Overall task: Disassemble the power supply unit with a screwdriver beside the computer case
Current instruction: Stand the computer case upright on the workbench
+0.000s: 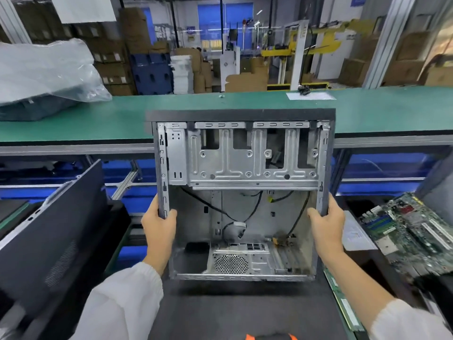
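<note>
An open, gutted computer case (241, 168) is held up in front of me, its open side facing me. Inside I see a bare metal drive cage at the top, loose black cables in the middle and a round fan grille near the bottom. My left hand (159, 229) grips the case's left edge, thumb inside the frame. My right hand (326, 227) grips the right edge the same way. The case's lower end is just above a black mat (245, 310). No power supply unit or screwdriver is visible.
A dark side panel (54, 236) leans at the left. Green circuit boards (411, 231) are stacked at the right, with a RAM stick (343, 300) by the mat's edge. Behind the case runs a green conveyor belt (122, 119) with a plastic-wrapped item (46, 74) at far left.
</note>
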`<state>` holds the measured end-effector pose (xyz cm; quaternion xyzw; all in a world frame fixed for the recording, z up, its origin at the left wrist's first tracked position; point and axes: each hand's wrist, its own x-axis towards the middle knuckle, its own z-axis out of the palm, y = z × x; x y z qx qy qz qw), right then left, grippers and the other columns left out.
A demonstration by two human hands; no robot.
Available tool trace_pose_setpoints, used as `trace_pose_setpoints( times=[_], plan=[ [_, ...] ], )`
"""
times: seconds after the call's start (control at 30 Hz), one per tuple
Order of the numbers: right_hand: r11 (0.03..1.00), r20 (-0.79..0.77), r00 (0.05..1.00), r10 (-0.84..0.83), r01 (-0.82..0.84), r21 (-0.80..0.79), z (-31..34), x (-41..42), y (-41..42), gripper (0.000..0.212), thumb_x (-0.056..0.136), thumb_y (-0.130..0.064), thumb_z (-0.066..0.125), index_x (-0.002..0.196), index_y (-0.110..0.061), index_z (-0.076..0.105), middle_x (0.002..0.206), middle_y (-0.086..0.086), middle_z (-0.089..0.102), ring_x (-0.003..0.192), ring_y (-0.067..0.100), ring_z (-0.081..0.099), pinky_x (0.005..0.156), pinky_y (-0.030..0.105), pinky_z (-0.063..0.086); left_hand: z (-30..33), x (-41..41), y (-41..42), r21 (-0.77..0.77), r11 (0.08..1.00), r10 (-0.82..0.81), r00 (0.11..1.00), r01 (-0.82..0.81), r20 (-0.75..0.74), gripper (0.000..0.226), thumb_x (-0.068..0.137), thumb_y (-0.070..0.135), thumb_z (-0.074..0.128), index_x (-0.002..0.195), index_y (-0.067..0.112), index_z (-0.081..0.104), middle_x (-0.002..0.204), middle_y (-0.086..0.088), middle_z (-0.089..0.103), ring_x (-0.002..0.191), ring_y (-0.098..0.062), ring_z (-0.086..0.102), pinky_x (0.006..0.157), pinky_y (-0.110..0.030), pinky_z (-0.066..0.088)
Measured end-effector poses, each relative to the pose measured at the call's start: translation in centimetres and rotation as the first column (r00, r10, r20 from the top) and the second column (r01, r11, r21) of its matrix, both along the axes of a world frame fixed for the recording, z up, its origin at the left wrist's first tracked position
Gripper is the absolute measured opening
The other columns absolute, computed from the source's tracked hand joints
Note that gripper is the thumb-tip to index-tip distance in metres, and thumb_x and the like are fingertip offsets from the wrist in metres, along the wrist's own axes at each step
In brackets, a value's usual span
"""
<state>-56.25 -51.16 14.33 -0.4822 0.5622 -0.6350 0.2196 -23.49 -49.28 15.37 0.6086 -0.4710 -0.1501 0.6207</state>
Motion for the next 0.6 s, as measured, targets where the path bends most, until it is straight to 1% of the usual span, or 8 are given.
trace_pose_setpoints(
  times=[0.1,0.17,0.27,0.43,0.5,0.53,0.57,0.6],
  plan=[
    [0.998,-0.032,0.998,-0.059,0.058,-0.018,-1.0,0.4,-0.3,0.053,0.083,0.012,0.053,0.128,-0.016,0.056,0.062,-0.003,0.039,0.047,0.002,0.032,0.045,0.010,0.029,-0.5,0.2,-0.5,-0.014,1.000,-0.004,1.000,0.004,0.006,0.027,0.082,-0.012,0.052,0.082,0.015,0.055,0.064,-0.007,0.031,0.054,-0.007,0.023,0.048,-0.013,0.027],
    [0.998,-0.059,0.996,-0.071,0.071,-0.001,-1.3,0.5,-0.3,0.057,0.084,0.008,0.053,0.137,-0.014,0.051,0.063,-0.006,0.042,0.048,0.001,0.036,0.047,0.008,0.033,-1.0,0.4,-0.5,-0.016,1.000,-0.006,1.000,0.006,0.005,0.024,0.083,-0.012,0.051,0.083,0.012,0.055,0.063,-0.004,0.029,0.052,-0.006,0.022,0.048,-0.012,0.027],
    [0.997,-0.060,0.996,-0.069,0.070,0.013,-1.4,0.5,-0.3,0.057,0.085,0.005,0.051,0.139,-0.014,0.048,0.065,-0.010,0.043,0.049,0.000,0.040,0.048,0.007,0.035,-1.3,0.9,-0.3,0.000,1.000,-0.012,1.000,0.012,0.012,0.021,0.084,-0.009,0.051,0.098,0.005,0.059,0.063,-0.002,0.031,0.050,-0.006,0.024,0.047,-0.011,0.028],
    [0.995,-0.051,0.998,-0.023,0.028,0.099,-1.5,0.2,-0.5,0.060,0.087,-0.002,0.050,0.143,-0.023,0.042,0.064,-0.003,0.041,0.047,0.002,0.034,0.046,0.010,0.033,-1.4,0.9,-0.3,0.066,0.994,-0.090,0.996,0.090,-0.009,0.044,0.086,-0.007,0.047,0.125,0.013,0.053,0.078,-0.007,0.046,0.062,-0.011,0.038,0.052,-0.010,0.037],
    [0.988,-0.001,0.999,0.038,-0.037,0.151,-1.6,0.1,-0.1,0.060,0.090,-0.008,0.054,0.146,-0.023,0.038,0.081,-0.002,0.057,0.063,-0.003,0.048,0.062,0.011,0.040,-1.5,0.9,-0.2,0.056,0.992,-0.110,0.993,0.112,-0.044,0.051,0.087,-0.007,0.045,0.131,0.018,0.050,0.086,-0.005,0.052,0.071,-0.014,0.044,0.055,-0.009,0.041],
    [0.979,0.034,0.996,0.078,-0.083,0.184,-1.9,-0.2,0.3,0.059,0.091,-0.014,0.059,0.146,-0.024,0.037,0.103,-0.003,0.061,0.085,-0.001,0.054,0.078,0.015,0.042,-1.7,0.9,0.0,0.052,0.991,-0.119,0.991,0.122,-0.055,0.052,0.088,-0.006,0.045,0.132,0.020,0.049,0.087,-0.005,0.052,0.072,-0.015,0.045,0.056,-0.009,0.041],
    [0.965,0.073,0.990,0.118,-0.132,0.226,-2.5,-0.6,0.8,0.063,0.090,-0.022,0.065,0.146,-0.028,0.035,0.121,-0.008,0.057,0.106,0.004,0.052,0.091,0.022,0.038,-1.8,0.9,0.1,0.047,0.990,-0.131,0.990,0.133,-0.059,0.052,0.088,-0.006,0.045,0.131,0.021,0.049,0.087,-0.005,0.052,0.072,-0.015,0.045,0.055,-0.010,0.042],
    [0.943,0.112,0.982,0.155,-0.181,0.280,-3.2,-1.0,1.5,0.071,0.087,-0.033,0.070,0.147,-0.030,0.032,0.131,-0.011,0.050,0.117,0.007,0.047,0.098,0.026,0.034,-2.0,0.9,0.3,0.040,0.989,-0.140,0.988,0.143,-0.059,0.051,0.088,-0.006,0.045,0.131,0.022,0.049,0.086,-0.005,0.052,0.070,-0.014,0.044,0.055,-0.011,0.041]
  ],
)
